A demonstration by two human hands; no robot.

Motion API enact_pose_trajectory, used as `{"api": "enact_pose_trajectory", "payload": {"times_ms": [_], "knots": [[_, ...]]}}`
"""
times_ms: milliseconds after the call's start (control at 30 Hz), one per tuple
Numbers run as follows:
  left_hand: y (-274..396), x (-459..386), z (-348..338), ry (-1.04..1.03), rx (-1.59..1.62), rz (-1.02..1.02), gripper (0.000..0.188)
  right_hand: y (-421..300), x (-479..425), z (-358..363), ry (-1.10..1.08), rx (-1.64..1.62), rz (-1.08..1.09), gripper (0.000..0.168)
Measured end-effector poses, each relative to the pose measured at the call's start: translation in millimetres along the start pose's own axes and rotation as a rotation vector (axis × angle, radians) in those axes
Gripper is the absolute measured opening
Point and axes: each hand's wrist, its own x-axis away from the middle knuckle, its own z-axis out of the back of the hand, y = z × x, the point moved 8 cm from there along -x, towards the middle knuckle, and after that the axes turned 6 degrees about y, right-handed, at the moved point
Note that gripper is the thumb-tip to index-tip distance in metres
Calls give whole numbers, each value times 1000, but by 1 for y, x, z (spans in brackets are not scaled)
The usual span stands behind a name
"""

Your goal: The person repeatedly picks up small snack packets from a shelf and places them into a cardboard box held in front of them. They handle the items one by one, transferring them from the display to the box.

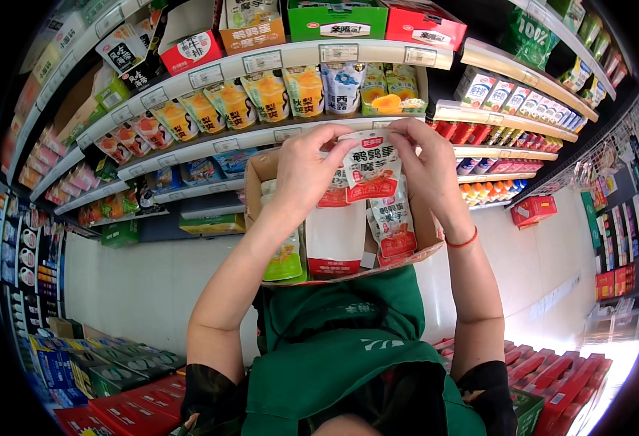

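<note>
Between my two hands hangs a small white-and-red snack packet [372, 163] that bears writing. The fingers of my left hand [314, 163] pinch its upper left corner, and my right hand [423, 158] pinches its upper right corner. Below it is an open cardboard carton [253, 174] resting against my front. Inside the carton, a white-and-red display box [335, 234] lies in the middle. More white-and-red packets [393, 226] lie to its right, and a green pouch [287, 259] lies to its left. Another packet is partly hidden behind the held one.
Shelves ahead hold yellow drink pouches [270, 95], a green carton [337, 20] and a red carton [425, 22]. Milk cartons [499, 95] stand on shelves to the right. A red box [534, 211] sits on the floor [150, 283]. Stacked red boxes [559, 381] are behind me.
</note>
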Motion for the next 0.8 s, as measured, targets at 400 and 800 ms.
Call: {"api": "enact_pose_trajectory", "payload": {"times_ms": [400,800], "knots": [[-11,5,-76,-204,-11,45,17,62,24,49,-106,97,-203,15],[-34,47,-127,-473,-480,-107,13,93,56,29,-393,293,-43,15]]}}
